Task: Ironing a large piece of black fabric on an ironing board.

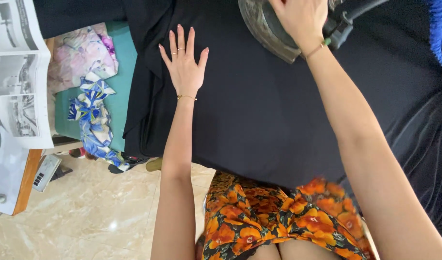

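The left hand lies flat on the cloth; the iron sits to its right, under the right hand. Folded fabrics lie left of the cloth.

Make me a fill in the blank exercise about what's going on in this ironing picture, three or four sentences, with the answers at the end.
1. The left hand lies flat, fingers spread, on the ____ cloth.
2. The right hand grips the ____ at the top of the view.
3. The blue and white patterned fabric lies to the ____ of the left hand.
4. A thin gold ____ circles the left wrist.

Missing words: black; iron; left; bracelet
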